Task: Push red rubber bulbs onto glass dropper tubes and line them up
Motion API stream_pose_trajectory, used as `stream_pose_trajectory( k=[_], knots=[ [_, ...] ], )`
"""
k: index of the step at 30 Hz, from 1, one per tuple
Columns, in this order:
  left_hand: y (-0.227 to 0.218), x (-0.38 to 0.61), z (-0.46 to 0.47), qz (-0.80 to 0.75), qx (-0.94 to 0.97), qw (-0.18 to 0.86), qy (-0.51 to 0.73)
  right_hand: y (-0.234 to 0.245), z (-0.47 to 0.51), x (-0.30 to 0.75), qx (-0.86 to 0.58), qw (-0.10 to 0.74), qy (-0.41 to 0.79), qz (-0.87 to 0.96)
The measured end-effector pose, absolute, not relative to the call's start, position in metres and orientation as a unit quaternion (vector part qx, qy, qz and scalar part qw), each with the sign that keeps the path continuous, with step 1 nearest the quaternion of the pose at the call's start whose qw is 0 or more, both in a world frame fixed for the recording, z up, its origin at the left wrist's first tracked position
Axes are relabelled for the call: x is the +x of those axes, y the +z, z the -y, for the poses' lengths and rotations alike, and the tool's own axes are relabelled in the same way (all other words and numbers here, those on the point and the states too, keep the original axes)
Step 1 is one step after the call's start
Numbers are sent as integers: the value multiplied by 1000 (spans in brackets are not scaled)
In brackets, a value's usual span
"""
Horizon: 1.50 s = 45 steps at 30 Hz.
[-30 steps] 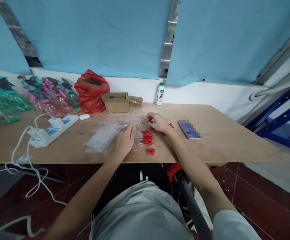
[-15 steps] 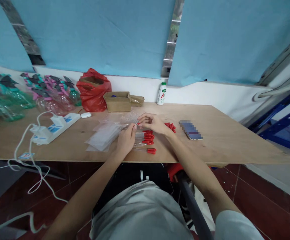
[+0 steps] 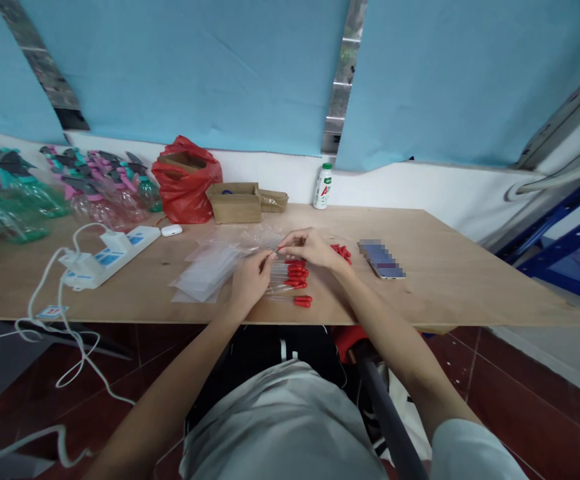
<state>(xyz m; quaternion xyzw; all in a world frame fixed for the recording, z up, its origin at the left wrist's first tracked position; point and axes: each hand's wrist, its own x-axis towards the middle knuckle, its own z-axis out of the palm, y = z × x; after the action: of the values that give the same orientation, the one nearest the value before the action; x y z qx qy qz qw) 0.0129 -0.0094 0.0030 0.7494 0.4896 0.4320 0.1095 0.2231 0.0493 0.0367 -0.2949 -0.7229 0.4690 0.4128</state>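
Droppers (image 3: 297, 275), slim clear tubes with smooth red bulbs, lie in the head view on the wood-grained surface (image 3: 450, 267) near its front edge, their far ends hidden by the left hand (image 3: 251, 280), while the surface runs on rightward past the phone (image 3: 387, 263) to a slanting edge. Fingers of the right hand (image 3: 310, 248) pinch a small red bulb (image 3: 282, 249) beside the left's curled fingers, whose grip I cannot tell; filmy, flat plastic sleeves (image 3: 205, 272) overlap at left, and loose red bulbs (image 3: 341, 252) show just beyond the right wrist.

There are 2 hands (image 3: 251, 280) (image 3: 316, 249), 1 phone (image 3: 386, 264), 1 power strip (image 3: 137, 237).
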Motion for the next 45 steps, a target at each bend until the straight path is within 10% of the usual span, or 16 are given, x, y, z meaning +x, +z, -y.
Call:
stream_pose_trajectory(
  k=[45],
  knots=[
    [17, 11, 20, -485, 757, 96, 426, 52, -42, 241, -284, 365, 501, 731]
  ],
)
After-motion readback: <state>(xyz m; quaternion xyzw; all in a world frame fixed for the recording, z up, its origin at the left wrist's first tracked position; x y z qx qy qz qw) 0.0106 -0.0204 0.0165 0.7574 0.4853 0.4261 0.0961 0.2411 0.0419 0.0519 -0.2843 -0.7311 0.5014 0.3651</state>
